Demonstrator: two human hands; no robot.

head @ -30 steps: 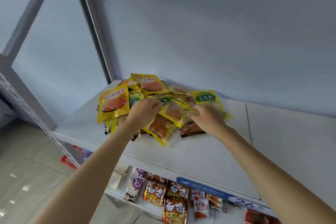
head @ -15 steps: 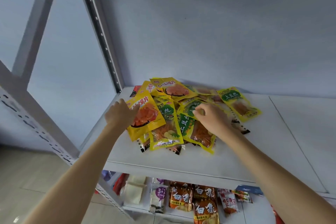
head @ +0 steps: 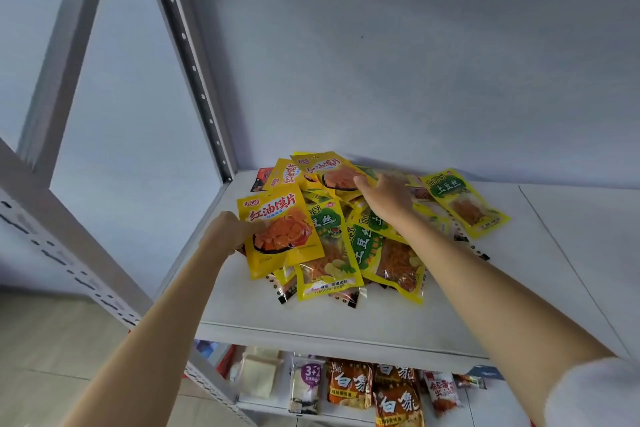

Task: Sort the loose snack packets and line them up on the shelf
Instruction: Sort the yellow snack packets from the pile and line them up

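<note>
Snack packets (head: 332,236) lie in a loose, overlapping heap on the white shelf (head: 346,319), toward its back left corner near the wall (head: 415,62) and the perforated upright post (head: 194,69). The left hand (head: 228,232) pinches the left edge of a yellow packet with red lettering (head: 280,232), which sits tilted on top of the near-left side of the heap; the grip is curled around that edge with the thumb on the face. The right hand (head: 388,196) reaches over the middle of the heap with fingers extended, their tips touching a second yellow packet (head: 329,170) at the back of the heap; whether the fingers actually hold it cannot be told. Below that arm lie 2 green-labelled packets (head: 332,253), side by side and facing forward. Another green-labelled packet (head: 464,204) lies flat at the right edge of the heap. A few dark-edged wrappers (head: 474,246) poke out from under the heap. On the lower shelf (head: 498,406), orange bags (head: 349,385) and a small purple-marked pack (head: 306,388) stand in a row.
</note>
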